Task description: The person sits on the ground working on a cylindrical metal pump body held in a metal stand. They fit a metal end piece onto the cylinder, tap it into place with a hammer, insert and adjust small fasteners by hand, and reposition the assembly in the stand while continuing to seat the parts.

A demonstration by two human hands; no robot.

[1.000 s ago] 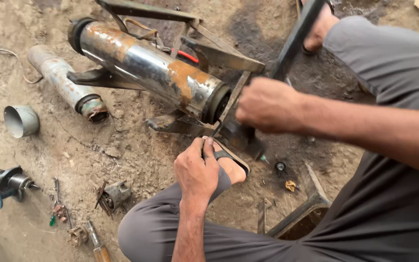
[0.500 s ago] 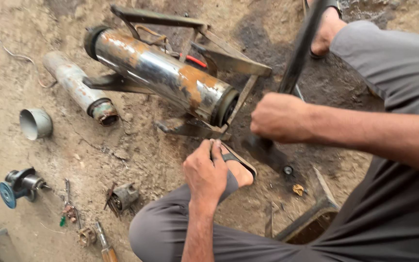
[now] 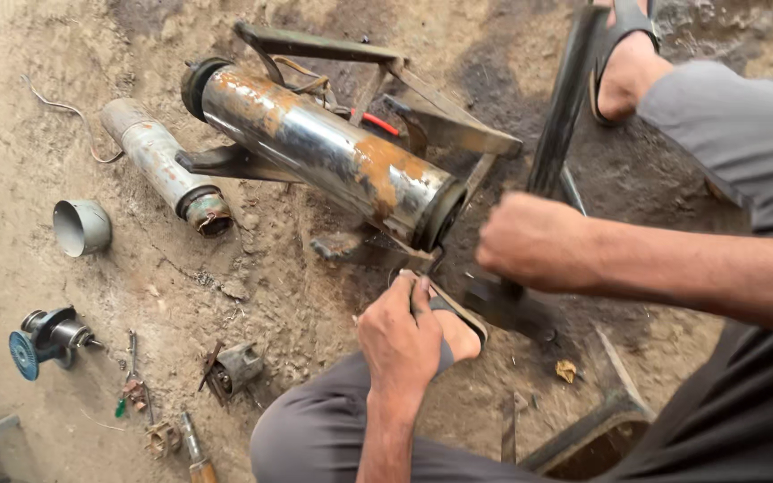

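The right hand is wrapped tight round a dark bar that stands nearly upright just right of the cylinder; the bar's top is cut off by the frame edge and its lower end widens into a dark head on the dirt, hard to make out against the oily patch. The left hand sits just below the cylinder's open mouth, fingers curled on the edge of a sandal, so most of the foot is hidden under it, and I can't tell whether it's really gripping or just resting there. The hands are apart, the bar between them. The cylinder is a rusty shiny steel thing lying tilted across a metal frame in the middle of the ground, with a red wire tucked behind it. No labels anywhere that I can see. Further left lies a grey pipe, then a short round cap, and a blue-disc part near the edge. Small rusty bits and a screwdriver lie along the bottom, half cut off. The other foot is up top right.
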